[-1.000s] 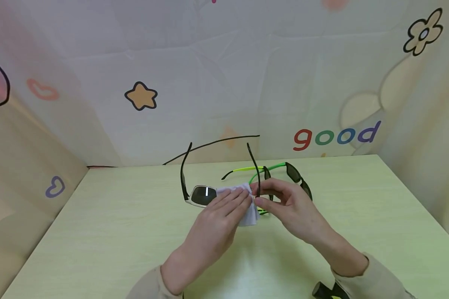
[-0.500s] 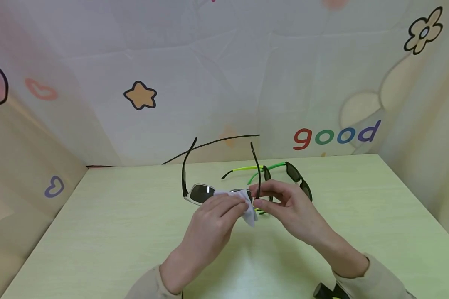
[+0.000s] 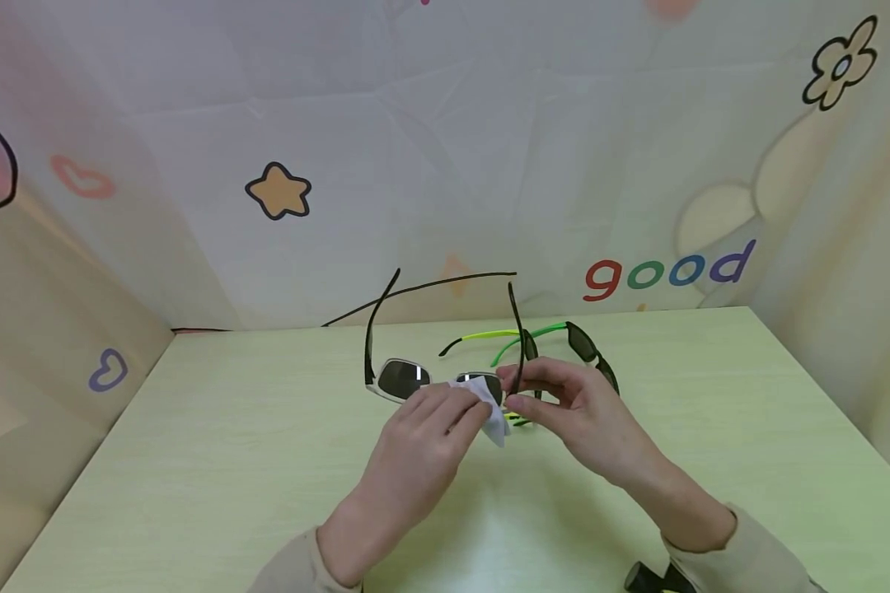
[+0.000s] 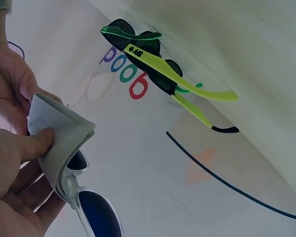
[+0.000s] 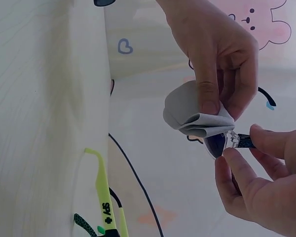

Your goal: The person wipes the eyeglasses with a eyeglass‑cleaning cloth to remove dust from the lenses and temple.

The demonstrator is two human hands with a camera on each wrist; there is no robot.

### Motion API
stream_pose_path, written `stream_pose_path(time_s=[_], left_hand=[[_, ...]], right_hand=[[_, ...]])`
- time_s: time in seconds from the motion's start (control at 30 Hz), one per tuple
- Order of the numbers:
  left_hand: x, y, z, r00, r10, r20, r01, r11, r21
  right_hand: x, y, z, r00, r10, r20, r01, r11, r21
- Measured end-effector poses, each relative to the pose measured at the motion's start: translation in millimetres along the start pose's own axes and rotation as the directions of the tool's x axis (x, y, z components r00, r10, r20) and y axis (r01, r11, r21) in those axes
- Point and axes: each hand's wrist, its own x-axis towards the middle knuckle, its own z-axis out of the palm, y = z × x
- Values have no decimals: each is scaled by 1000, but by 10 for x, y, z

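A pair of sunglasses [image 3: 404,379] with a clear-white frame, dark lenses and black temples is held above the table, temples unfolded and pointing away. My right hand [image 3: 582,412] pinches it at the right hinge, thumb and fingers on either side, as the right wrist view shows. My left hand [image 3: 423,449] grips a pale grey cleaning cloth [image 4: 64,123] between thumb and fingers. The cloth is folded over the right lens near the bridge and covers part of it. In the right wrist view the left thumb presses on the cloth [image 5: 185,106].
Behind the right hand, yellow-green sunglasses [image 3: 489,334] and green sunglasses [image 3: 582,342] lie on the table [image 3: 230,461]. A black object [image 3: 644,576] lies by the right sleeve at the front. A printed curtain [image 3: 445,165] hangs behind the table's back edge.
My left fingers have curled in and slid the cloth down, uncovering the top of the right lens. The sunglasses have tilted and shifted slightly right. My right hand keeps its hold.
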Motion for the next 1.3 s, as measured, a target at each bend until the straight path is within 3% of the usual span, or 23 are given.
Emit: stream_pose_path(time_s=[0.27, 0.53, 0.9, 1.3], left_hand=[[31, 43, -61, 993, -24, 119, 16, 997, 70], [60, 59, -60, 981, -66, 182, 66, 998, 4], [53, 0, -11, 997, -48, 67, 53, 996, -75], [58, -15, -36, 996, -84, -2, 83, 990, -116]], right_hand=[[14, -24, -4, 1000, 17, -9, -17, 1000, 6], [29, -27, 0, 1000, 14, -10, -14, 1000, 9], [46, -69, -3, 1000, 31, -4, -31, 999, 6], [25, -77, 23, 997, 65, -37, -64, 998, 19]])
